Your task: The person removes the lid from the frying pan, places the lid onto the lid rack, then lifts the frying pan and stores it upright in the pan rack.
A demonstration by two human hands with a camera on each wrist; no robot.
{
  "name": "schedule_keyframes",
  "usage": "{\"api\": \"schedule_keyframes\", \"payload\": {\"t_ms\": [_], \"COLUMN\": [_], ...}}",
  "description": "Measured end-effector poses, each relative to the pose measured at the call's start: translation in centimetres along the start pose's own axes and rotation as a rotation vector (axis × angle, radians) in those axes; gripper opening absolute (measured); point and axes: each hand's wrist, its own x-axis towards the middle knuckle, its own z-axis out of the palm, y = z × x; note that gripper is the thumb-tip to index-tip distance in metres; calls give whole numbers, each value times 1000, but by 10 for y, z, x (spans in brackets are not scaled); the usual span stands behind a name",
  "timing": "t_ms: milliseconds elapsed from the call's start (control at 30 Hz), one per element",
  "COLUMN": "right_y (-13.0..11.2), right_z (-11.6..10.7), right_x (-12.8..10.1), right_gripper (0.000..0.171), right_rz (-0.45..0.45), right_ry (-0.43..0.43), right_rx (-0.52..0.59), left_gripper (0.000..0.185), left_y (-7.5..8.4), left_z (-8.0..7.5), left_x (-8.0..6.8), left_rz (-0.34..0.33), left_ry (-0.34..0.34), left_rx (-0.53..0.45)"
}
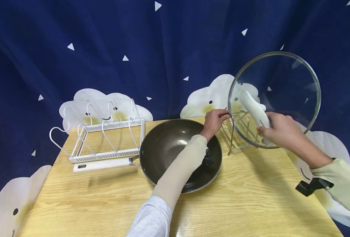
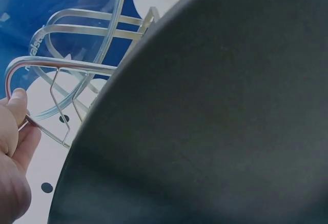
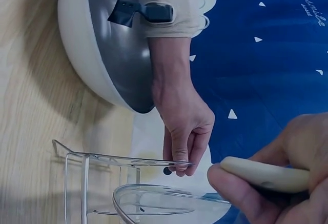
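Observation:
A round glass pot lid [image 1: 293,85] with a metal rim stands tilted upright at the right. My right hand [image 1: 284,130] grips its white handle [image 1: 256,110]. The lid's lower edge sits among the wires of a small metal lid rack [image 3: 128,160]; whether it rests on the base I cannot tell. My left hand [image 1: 214,121] reaches across the wok and pinches the rack's near wire loop [image 2: 61,62] between thumb and fingers. Below the left forearm lies a dark wok [image 1: 166,148], its white handle [image 1: 103,165] pointing left.
A white wire rack [image 1: 103,154] with several upright loops stands at the left, behind the wok handle. Everything is on a wooden table [image 1: 237,200]. A dark blue curtain [image 1: 169,59] with white clouds and triangles hangs behind.

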Motion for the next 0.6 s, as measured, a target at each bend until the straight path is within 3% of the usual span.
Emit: {"api": "schedule_keyframes", "payload": {"t_ms": [367,600], "right_y": [-4,-5], "right_z": [11,15], "right_x": [1,1], "right_gripper": [32,29], "right_rz": [-59,-72], "right_ry": [23,30], "right_rx": [-53,-76], "left_gripper": [24,22], "left_y": [-1,-2], "left_z": [-1,0], "left_x": [2,1], "left_rz": [14,-11], "left_ry": [51,48], "left_rx": [12,-48]}}
